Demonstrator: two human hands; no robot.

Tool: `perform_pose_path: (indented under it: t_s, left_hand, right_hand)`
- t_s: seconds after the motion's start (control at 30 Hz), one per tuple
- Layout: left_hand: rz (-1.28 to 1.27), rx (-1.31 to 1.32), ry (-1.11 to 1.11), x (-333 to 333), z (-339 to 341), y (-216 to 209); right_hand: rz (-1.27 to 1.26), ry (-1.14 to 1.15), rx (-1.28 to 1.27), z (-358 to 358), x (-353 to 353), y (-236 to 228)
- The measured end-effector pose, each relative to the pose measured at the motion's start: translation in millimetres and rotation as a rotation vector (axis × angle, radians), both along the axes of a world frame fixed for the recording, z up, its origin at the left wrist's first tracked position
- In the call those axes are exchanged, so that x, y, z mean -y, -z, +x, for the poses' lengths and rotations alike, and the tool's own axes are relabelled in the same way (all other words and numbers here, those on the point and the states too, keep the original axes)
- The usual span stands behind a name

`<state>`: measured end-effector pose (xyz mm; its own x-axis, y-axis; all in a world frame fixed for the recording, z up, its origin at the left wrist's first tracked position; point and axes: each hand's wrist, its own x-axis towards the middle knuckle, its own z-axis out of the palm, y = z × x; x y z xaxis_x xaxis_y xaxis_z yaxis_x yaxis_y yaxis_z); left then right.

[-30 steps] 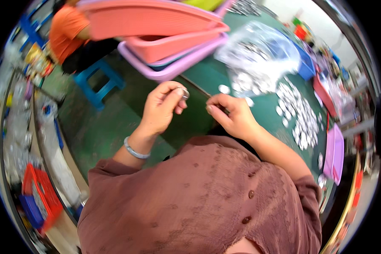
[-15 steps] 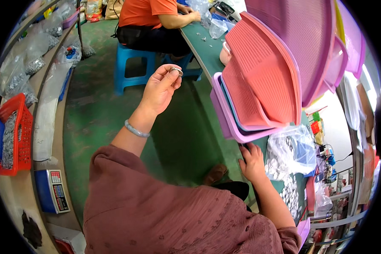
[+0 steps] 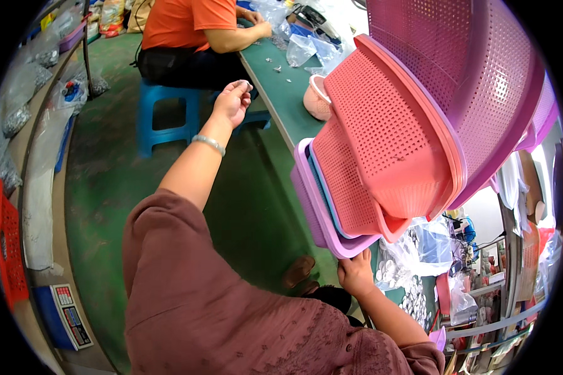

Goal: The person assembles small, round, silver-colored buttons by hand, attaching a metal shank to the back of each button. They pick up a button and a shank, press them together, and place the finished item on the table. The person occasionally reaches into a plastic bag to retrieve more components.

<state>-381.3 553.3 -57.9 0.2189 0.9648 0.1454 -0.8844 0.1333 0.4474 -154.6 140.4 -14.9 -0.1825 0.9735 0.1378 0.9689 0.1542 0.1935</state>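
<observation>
My left hand (image 3: 233, 105) is stretched out over the gap between the table and the floor, its fingers pinched on a small shiny metal piece (image 3: 249, 86); the fingers cover most of it. On the right, my right hand (image 3: 356, 275) touches the lower rim of the lilac basket (image 3: 306, 199) at the table's edge, and its fingertips are hidden there. Coral-pink perforated baskets (image 3: 397, 134) stand nested in and above the lilac one. Larger purple baskets (image 3: 500, 94) lean beside them. White-silver flat pieces (image 3: 414, 300) lie on the table next to my right forearm.
A person in an orange shirt (image 3: 175, 25) sits on a blue stool (image 3: 169, 119) at the green table (image 3: 275, 75). A pink cup-shaped basket (image 3: 317, 100) stands nearby. On the left shelf are a red basket (image 3: 7, 247), a scale (image 3: 69, 315) and bags of metal parts (image 3: 15, 119).
My left arm reaches farther out toward the seated person, with the metal piece still in my fingers. My right hand has shifted up against the lilac basket's rim. The view has turned slightly.
</observation>
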Motion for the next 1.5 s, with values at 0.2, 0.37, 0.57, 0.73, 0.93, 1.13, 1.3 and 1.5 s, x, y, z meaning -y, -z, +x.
perform_pose_path:
  t_s: [0.2, 0.37, 0.57, 0.73, 0.93, 1.13, 1.3, 1.5]
  left_hand:
    - [-0.152, 0.039, 0.028, -81, 61, 14]
    - [-0.196, 0.006, 0.023, -99, 82, -1]
    - [-0.224, 0.019, -0.021, -118, 101, -3]
    - [-0.17, 0.053, -0.063, -120, 113, 1]
    - [-0.166, 0.021, -0.037, -119, 112, 4]
    - [-0.15, -0.026, -0.033, -122, 112, 5]
    - [-0.148, -0.039, -0.017, -122, 112, 5]
    - [-0.14, -0.041, 0.005, -122, 111, 6]
  right_hand:
    - [0.001, 0.005, -0.008, 4, 1, 1]
    - [-0.02, 0.023, 0.004, 2, 1, -1]
    - [-0.014, 0.011, 0.008, 2, 1, -1]
    - [-0.056, 0.036, 0.022, 3, 0, -1]
    - [-0.061, 0.029, 0.03, 7, 3, 3]
    - [-0.063, 0.029, 0.051, 5, 2, 3]
    - [-0.053, 0.022, 0.047, 6, 3, 3]
    - [-0.061, 0.013, 0.044, 6, 2, 2]
